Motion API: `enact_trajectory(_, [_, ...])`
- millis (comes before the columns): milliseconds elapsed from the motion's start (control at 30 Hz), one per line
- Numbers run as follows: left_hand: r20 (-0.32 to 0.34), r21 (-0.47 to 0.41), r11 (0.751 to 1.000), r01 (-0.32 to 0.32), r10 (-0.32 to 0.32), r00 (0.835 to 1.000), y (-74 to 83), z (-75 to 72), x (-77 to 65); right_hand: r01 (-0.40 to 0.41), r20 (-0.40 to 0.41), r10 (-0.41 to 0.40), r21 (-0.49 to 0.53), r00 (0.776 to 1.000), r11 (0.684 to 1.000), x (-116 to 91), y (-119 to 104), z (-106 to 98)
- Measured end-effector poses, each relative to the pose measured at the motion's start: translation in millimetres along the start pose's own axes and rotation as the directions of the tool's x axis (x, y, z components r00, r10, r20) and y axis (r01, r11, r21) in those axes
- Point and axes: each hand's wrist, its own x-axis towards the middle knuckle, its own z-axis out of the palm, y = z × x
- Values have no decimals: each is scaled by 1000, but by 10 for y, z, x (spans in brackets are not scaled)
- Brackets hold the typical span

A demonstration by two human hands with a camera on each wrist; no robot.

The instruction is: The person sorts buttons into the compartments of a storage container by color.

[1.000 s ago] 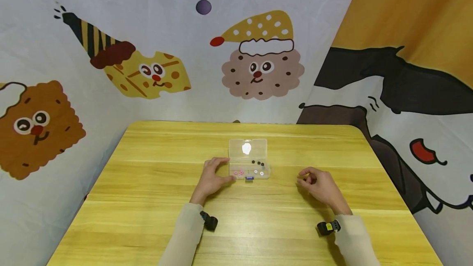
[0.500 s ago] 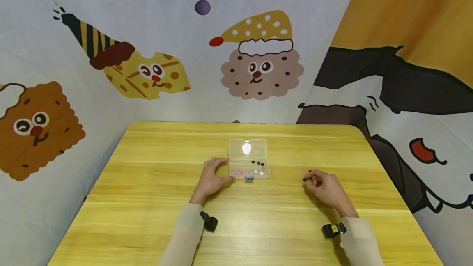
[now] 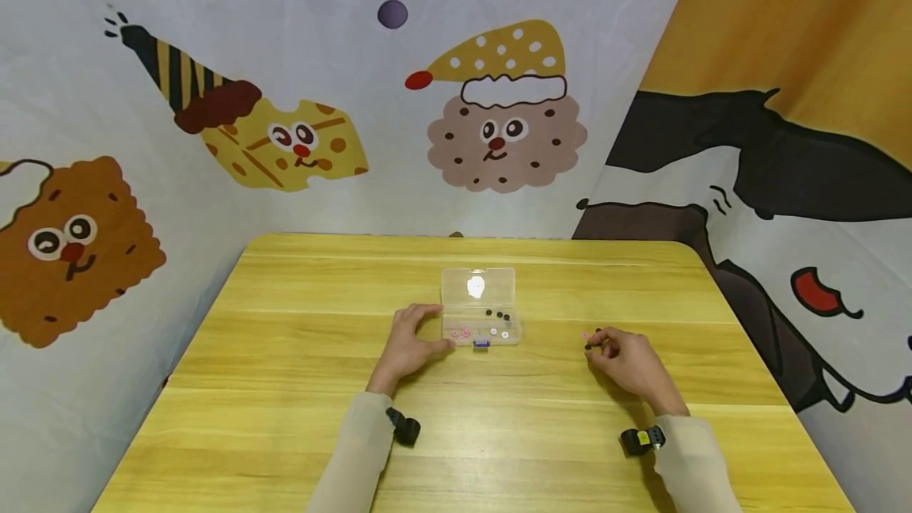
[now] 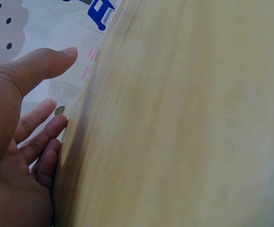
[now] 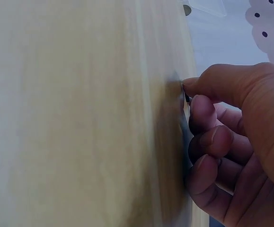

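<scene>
A clear plastic box (image 3: 443, 324) stands with its lid raised at the middle of the table. Its compartments hold pink buttons (image 3: 466, 332), white buttons (image 3: 505, 335) and black buttons (image 3: 499, 314). My left hand (image 3: 408, 345) holds the box's left side, thumb at the front corner and index finger farther back. Off to the right, my right hand (image 3: 627, 362) is low over the table, thumb and index finger pinched around a small black button (image 5: 188, 98), mostly hidden by the fingertips. A pink button (image 3: 586, 336) and another black button (image 3: 598, 330) lie by these fingers.
A blue latch (image 3: 480, 344) sticks out at the box's front. The wooden table (image 3: 499, 434) ends at a patterned cloth (image 3: 321, 46) behind it. Each wrist wears a small black camera, such as the left one (image 3: 404, 427).
My right hand has shifted slightly right and toward me, uncovering small buttons beside its fingertips. It has then stayed nearly still. My left hand and the box have kept their places.
</scene>
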Motion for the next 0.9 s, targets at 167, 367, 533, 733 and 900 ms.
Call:
enact_trajectory(167, [0,0,1000,2,-2,1000,2,-4,-2,-5,0,5,1,1000,1000,8,-16,0])
enact_trajectory(367, [3,1,1000,-4,4,1000,8,-4,-1,-1,-2,1,-7,1000,1000,14,-30,-5])
enact_trajectory(533, [5,2,1000,-6,6,1000,18,-3,-3,-3,-8,3,-11,1000,1000,14,-23,-7])
enact_trajectory(733, [2,-1,1000,-2,2,1000,23,-6,-7,-7,-2,7,-10,1000,1000,19,-19,-5])
enact_trajectory(900, [4,-4,1000,-1,1,1000,31,-7,-10,-6,-4,6,-7,1000,1000,24,-22,1])
